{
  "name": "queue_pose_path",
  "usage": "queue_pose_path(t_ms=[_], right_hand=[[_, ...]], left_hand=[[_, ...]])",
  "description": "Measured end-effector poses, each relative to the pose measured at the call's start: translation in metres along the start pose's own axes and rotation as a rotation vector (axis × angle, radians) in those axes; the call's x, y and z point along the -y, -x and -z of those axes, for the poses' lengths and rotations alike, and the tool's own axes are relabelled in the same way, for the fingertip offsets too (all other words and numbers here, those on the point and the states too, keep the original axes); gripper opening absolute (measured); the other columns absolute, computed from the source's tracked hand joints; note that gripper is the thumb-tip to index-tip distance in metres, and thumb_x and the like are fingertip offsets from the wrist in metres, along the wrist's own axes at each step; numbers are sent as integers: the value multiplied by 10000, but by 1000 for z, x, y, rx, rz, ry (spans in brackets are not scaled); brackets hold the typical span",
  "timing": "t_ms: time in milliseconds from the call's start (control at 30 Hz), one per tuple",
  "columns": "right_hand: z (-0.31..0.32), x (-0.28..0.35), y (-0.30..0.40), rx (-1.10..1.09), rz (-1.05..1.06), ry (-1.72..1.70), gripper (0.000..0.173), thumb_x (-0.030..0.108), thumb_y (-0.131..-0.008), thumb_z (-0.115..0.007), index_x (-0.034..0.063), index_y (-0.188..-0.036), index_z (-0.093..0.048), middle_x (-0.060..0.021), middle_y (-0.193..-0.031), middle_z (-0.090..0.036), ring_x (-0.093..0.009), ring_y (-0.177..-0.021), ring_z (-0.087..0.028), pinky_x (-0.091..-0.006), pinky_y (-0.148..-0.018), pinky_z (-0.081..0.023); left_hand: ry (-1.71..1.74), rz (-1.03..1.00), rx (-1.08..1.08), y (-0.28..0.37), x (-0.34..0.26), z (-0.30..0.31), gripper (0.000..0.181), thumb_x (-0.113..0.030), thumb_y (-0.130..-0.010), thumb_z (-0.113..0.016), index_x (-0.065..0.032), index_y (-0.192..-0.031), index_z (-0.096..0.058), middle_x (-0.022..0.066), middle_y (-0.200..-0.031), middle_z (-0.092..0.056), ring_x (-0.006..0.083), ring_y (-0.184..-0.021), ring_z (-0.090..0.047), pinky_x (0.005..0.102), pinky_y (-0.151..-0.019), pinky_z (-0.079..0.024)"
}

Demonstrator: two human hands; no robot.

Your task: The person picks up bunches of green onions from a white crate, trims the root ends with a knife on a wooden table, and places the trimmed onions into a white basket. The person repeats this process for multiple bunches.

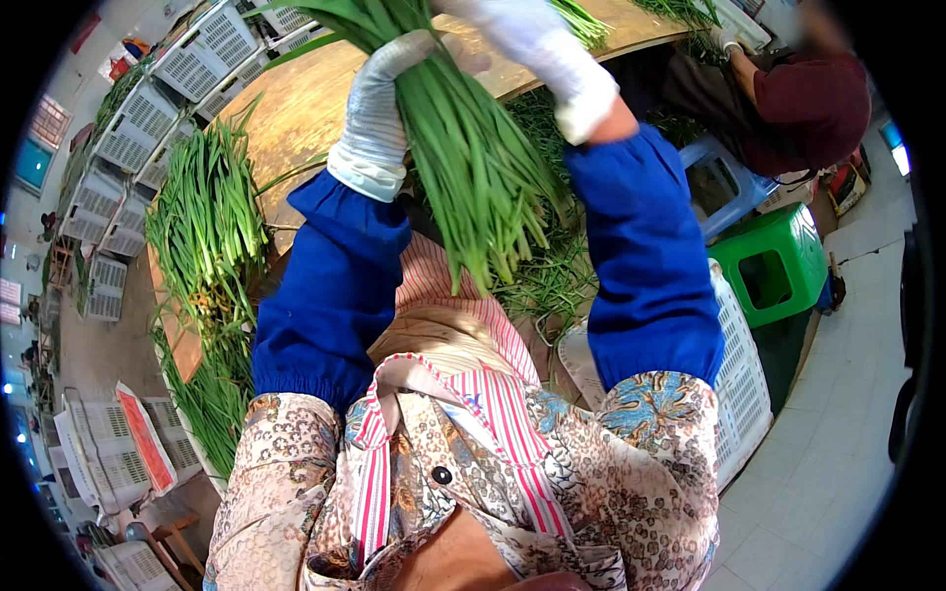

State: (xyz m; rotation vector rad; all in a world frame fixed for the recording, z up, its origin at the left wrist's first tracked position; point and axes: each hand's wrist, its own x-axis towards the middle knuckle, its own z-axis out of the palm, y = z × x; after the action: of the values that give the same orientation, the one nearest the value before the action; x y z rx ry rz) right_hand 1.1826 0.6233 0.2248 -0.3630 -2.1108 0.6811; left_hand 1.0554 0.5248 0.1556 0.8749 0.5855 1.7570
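My left hand (380, 103), in a pale knitted glove, grips a thick bunch of flat green leafy stalks, perhaps garlic chives (473, 170). The stalks' cut ends fan downward in front of my striped apron, and their upper part leaves the picture at the top. My right hand (525, 44), gloved in white and blurred, is raised at the far side of the bunch near the top edge; its fingers are not clearly seen. Both hands are above a worn wooden table (295, 148). A pile of similar stalks (214, 214) lies on its left part.
White perforated crates (207, 52) are stacked at the left. A person in a dark red top (813, 111) works at the upper right. A green plastic stool (772, 262), a blue stool (720, 185) and a white crate (739, 377) stand at my right. Loose leaves (554, 288) lie below the table.
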Motion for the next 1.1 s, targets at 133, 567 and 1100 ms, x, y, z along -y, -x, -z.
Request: queue_pose_path(t_ms=[133,567,1100], right_hand=[[44,-30,99,39,-225,-431,376,393,-929,-578,32,-918,-684,-25,-783,-651,-123,-695,-582,-254,-678,-467],[-59,-60,187,16,-364,598,220,309,-838,-592,109,-756,-635,-114,-774,-639,-342,-683,-634,-444,-593,-505],[-58,-68,88,63,144,723,216,180,-801,-643,125,-1004,-593,-79,-778,-606,-290,-730,-633,-398,-611,-506]], left_hand=[[25,-144,-1,-13,-18,42,315,-294,-866,-623,-8,-998,-614,118,-910,-657,310,-976,-646,446,-906,-521],[133,-386,61,-30,-27,83,420,-140,-857,-659,-19,-1221,-490,108,-873,-673,274,-850,-660,510,-957,-504],[198,-293,-142,-36,-26,89,384,-178,-855,-652,-1,-1178,-541,98,-899,-624,255,-835,-625,493,-1003,-474]])
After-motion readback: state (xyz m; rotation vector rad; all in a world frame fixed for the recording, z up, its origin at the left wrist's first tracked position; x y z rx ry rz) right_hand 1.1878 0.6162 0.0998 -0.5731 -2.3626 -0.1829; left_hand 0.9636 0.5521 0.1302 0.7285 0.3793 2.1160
